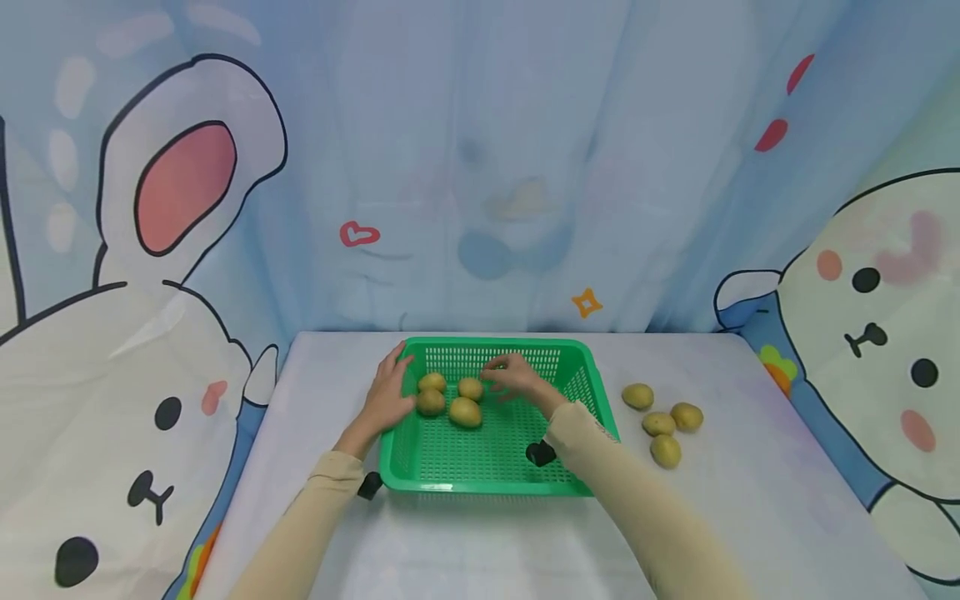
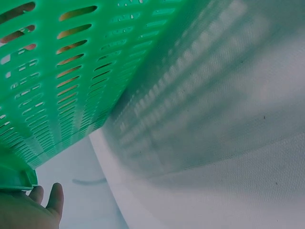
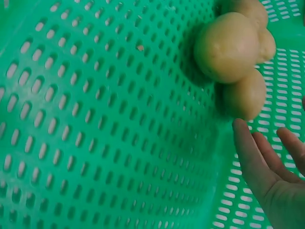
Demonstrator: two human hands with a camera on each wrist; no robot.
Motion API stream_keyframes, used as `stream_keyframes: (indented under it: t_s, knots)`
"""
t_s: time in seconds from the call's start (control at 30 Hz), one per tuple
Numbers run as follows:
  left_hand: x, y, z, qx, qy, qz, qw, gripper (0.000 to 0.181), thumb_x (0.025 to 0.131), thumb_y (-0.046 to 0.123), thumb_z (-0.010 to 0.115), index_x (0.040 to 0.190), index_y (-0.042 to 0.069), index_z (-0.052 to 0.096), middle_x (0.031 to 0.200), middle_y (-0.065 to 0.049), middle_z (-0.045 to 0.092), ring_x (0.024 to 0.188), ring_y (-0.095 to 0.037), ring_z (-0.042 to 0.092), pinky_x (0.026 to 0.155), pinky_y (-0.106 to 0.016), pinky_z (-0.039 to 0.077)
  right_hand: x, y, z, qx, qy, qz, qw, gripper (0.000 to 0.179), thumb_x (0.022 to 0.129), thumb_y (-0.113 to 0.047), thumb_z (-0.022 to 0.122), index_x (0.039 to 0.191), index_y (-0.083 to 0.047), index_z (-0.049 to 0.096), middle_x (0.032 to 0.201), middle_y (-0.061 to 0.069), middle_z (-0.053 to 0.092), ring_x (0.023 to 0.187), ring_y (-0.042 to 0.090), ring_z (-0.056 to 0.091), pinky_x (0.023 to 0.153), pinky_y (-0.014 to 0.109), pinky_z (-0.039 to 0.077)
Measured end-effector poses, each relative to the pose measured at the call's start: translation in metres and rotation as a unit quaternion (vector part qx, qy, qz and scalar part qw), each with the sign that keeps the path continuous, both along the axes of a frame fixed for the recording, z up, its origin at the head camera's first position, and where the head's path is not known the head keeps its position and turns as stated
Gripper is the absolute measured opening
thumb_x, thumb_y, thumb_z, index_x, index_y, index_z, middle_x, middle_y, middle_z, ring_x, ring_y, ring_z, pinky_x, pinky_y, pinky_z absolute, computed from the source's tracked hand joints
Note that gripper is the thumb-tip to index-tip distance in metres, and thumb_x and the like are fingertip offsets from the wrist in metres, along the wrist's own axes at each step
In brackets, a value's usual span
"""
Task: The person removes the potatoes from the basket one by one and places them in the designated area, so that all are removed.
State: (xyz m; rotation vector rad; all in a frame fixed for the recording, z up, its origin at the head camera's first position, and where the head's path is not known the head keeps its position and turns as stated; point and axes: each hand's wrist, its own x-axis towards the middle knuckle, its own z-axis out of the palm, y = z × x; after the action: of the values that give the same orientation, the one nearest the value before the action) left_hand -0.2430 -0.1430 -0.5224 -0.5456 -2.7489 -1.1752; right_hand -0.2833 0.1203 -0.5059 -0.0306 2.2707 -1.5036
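A green plastic basket stands on the table with several potatoes grouped in its left half, among them a larger potato. My left hand rests on the basket's left rim with its fingers fairly straight; the left wrist view shows the hand partly, beside the rim. Inside the basket, my right hand is just right of a potato, with nothing held. From the right wrist, the hand's fingers appear loosely spread, fingertips close to a potato; whether they touch cannot be told.
Right of the basket, several more potatoes lie loose on the white tablecloth, one potato apart from a close cluster with another potato. A blue printed curtain hangs behind the table's back edge. Small dark devices sit at both wrists.
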Motion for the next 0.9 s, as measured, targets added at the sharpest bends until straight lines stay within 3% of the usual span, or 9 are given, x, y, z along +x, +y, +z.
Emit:
stream_keyframes:
  t_s: [0.23, 0.47, 0.9]
  knots:
    - [0.001, 0.001, -0.001, -0.003, 0.007, 0.003, 1.0, 0.073, 0.071, -0.001, 0.05, 0.143, -0.011, 0.04, 0.161, -0.02, 0.016, 0.145, -0.04, 0.017, 0.11, -0.06, 0.028, 0.004, -0.014, -0.007, 0.005, -0.019, -0.013, 0.9997, 0.047, 0.092, -0.013, 0.067, 0.132, 0.008, 0.054, 0.131, 0.031, 0.052, 0.11, 0.046, 0.06, 0.081, 0.05, 0.056]
    - [0.002, 0.002, -0.003, 0.001, 0.001, 0.005, 1.0, 0.074, 0.071, -0.002, 0.05, 0.144, -0.011, 0.039, 0.161, -0.02, 0.016, 0.146, -0.04, 0.017, 0.109, -0.059, 0.029, 0.007, -0.025, -0.017, 0.042, 0.007, -0.021, 0.9989, 0.044, 0.09, -0.01, 0.068, 0.128, 0.008, 0.056, 0.122, 0.032, 0.058, 0.105, 0.044, 0.063, 0.076, 0.048, 0.057]
    - [0.0, 0.002, -0.001, -0.003, 0.0, 0.004, 1.0, 0.075, 0.072, -0.001, 0.051, 0.145, -0.011, 0.039, 0.161, -0.02, 0.016, 0.147, -0.038, 0.016, 0.111, -0.057, 0.027, 0.006, -0.029, -0.022, 0.001, 0.004, -0.077, 0.9971, 0.035, 0.091, -0.007, 0.066, 0.122, 0.008, 0.058, 0.108, 0.026, 0.062, 0.082, 0.032, 0.068, 0.071, 0.045, 0.058]
